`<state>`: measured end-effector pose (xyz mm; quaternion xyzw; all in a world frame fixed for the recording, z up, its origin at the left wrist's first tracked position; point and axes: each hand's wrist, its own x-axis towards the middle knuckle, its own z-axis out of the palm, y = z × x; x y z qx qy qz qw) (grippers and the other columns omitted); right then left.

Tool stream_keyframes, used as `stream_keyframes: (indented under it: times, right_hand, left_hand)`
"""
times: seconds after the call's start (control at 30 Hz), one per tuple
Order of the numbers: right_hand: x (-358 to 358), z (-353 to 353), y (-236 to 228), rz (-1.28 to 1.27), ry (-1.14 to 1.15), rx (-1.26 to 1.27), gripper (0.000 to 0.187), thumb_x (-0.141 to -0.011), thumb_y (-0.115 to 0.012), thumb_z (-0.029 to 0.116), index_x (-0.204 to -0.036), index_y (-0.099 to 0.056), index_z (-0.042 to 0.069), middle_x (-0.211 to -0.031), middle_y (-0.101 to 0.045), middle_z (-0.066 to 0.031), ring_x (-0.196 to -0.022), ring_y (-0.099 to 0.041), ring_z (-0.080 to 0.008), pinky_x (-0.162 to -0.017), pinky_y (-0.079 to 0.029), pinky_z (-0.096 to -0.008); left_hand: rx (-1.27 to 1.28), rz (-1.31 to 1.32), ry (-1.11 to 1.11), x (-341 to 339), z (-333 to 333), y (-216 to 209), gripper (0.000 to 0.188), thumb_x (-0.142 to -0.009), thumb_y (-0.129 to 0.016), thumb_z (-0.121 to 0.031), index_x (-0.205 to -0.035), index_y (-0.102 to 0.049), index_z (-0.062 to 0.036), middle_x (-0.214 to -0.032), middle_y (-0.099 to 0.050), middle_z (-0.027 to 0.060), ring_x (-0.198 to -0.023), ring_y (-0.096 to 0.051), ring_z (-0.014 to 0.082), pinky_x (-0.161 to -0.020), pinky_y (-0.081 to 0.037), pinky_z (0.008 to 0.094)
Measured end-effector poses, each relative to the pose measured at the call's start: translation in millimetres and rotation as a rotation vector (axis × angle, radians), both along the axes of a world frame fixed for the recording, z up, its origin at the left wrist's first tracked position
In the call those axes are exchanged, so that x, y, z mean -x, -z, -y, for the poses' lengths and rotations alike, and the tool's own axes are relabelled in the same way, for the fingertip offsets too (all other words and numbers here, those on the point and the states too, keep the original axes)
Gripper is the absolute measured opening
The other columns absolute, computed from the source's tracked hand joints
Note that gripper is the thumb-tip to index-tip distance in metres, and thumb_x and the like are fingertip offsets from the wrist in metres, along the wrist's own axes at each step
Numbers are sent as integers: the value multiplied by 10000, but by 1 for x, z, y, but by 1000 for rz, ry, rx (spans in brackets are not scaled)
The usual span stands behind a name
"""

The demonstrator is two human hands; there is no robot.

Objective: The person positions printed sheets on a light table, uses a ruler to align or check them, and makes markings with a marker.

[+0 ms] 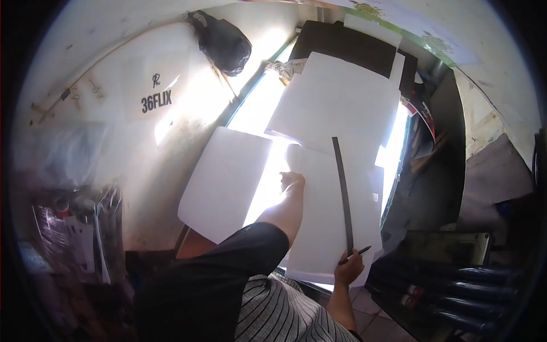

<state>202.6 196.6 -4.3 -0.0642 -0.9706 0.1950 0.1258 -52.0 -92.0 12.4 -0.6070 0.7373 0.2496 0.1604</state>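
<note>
At the far left, a cluttered rack [80,233] holds several upright items, among them what look like bottles and flat packets; they are dim and blurred, so neither their kind nor their number can be told. Above it a white wall [102,68] rises, and a black bag [223,41] hangs on it near the top; what it holds is hidden.

Right of the wall, a rounded white sheet [225,182] lies at the work surface's left side, one corner overhanging. The left hand [292,180] reaches forward from a dark sleeve and rests on the near-left part of a second white sheet [325,222], fingers bent; whether it pinches the paper cannot be told, since glare washes out that area. A long dark ruler [343,194] lies lengthwise on this sheet. The right hand [348,268] is closed around a dark pen [354,255] at the ruler's near end, touching the sheet's lower edge. Farther away a third, larger white sheet [336,102] overlaps a black board [347,43]. So three large white sheets can be counted, with smaller white pieces at the far end.

At lower right, about four dark tubes [456,296] lie side by side on a shelf, their ends cut off by the view's rim.
</note>
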Motion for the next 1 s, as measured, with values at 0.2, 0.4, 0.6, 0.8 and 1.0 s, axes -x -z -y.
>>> stream_keyframes:
  times: [0.2,0.4,0.6,0.8,1.0]
  right_hand:
    - [-3,-9,5,68,38,-19,306,-976,-602,297,-1150,-579,46,-902,-616,-135,-860,-609,-364,-752,-434,-498]
    - [4,0,7,55,9,18,297,-973,-619,292,-1134,-583,46,-899,-626,-125,-853,-609,-351,-735,-435,-492]
    - [-2,0,17,-2,17,-14,282,-984,-608,309,-1102,-590,54,-917,-644,-124,-837,-627,-362,-719,-435,-483]
    - [-7,-17,14,-65,-15,-75,285,-974,-629,276,-1132,-580,44,-885,-620,-123,-792,-600,-336,-701,-418,-473]
    - [1,7,18,1,-20,68,291,-933,-678,244,-1116,-585,37,-891,-625,-119,-788,-600,-336,-704,-422,-459]
  left_hand:
    - [-287,-545,111,-27,-1,-13,554,-858,-747,-333,-1292,-612,-17,-1206,-678,219,-1040,-689,328,-897,-534,395]
    - [111,-822,279,-86,81,-16,388,-875,-731,-267,-1137,-664,11,-1078,-709,227,-1045,-670,389,-908,-512,438]
    - [244,-664,597,-84,300,-66,630,-865,-748,-293,-1307,-556,113,-1215,-661,284,-1104,-657,353,-960,-508,384]
    - [393,-276,662,-56,360,-70,769,-855,-746,-431,-1428,-485,11,-1385,-559,258,-1265,-554,391,-1053,-449,467]
    - [863,-158,817,-90,422,31,786,-969,-573,-524,-1532,-322,-36,-1516,-406,260,-1400,-387,436,-1144,-315,548]
